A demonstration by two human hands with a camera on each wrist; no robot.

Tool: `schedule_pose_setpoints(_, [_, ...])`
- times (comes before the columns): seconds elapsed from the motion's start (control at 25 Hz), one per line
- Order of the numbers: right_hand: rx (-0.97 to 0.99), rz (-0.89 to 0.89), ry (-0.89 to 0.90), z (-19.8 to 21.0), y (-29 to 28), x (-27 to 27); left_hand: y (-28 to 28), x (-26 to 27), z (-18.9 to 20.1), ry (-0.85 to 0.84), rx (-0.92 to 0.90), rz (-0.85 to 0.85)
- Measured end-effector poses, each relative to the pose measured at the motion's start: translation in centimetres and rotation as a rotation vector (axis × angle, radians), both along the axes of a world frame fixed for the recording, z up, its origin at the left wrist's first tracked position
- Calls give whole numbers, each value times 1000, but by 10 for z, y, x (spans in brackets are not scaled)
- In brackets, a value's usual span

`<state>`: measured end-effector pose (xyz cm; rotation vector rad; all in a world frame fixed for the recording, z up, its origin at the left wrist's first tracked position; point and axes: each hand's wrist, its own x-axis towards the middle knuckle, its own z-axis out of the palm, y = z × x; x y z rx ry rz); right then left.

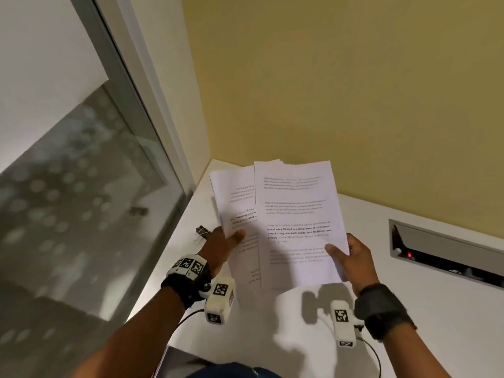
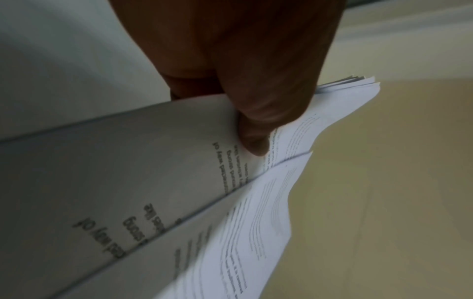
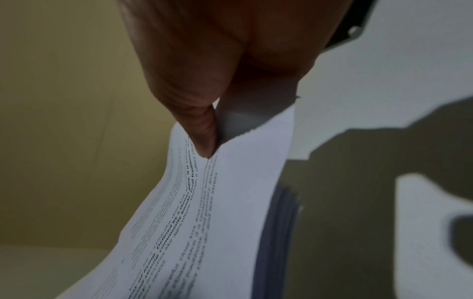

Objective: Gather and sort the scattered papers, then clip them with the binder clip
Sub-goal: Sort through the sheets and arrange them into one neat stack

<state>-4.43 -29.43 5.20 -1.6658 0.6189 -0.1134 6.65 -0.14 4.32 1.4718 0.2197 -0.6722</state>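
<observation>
Both hands hold paper up off the white table (image 1: 425,309): the left hand (image 1: 221,245) pinches a fanned batch of white printed paper sheets (image 1: 236,197) with its thumb on the printed face and the fingers hidden behind, and the right hand (image 1: 354,261) pinches a second batch of the same sheets (image 1: 297,214) the same way at its lower right edge. The right batch overlaps the left one in front, and the edges of the two do not line up; the left wrist view shows several loose page edges splayed at a far corner (image 2: 358,81). Judging by the way the pages bow and ripple in the wrist views, this paper is light, floppy and slick sheet against sheet, so a one-sided pinch lets inner pages slide and a hard squeeze creases them. A better hold is probably along the two long sides with the fingers loose, so the bottom edge can be tapped on the table to square the stack. The small black binder clip with wire handles (image 1: 202,231) lies on the table just behind the left hand; it looks stiff and springy, best taken by its handles once the stack is square.
</observation>
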Motion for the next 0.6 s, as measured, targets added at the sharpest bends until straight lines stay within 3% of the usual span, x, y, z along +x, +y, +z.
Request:
schedule_pose_setpoints(0.32, [-190,88,-67,21,-62,-28,-75,-43,33,-104,-203,-140])
schedule_pose_setpoints(0.6, [-203,172,-110,37,-97,-55,-114,-78,39,-205,-170,-222])
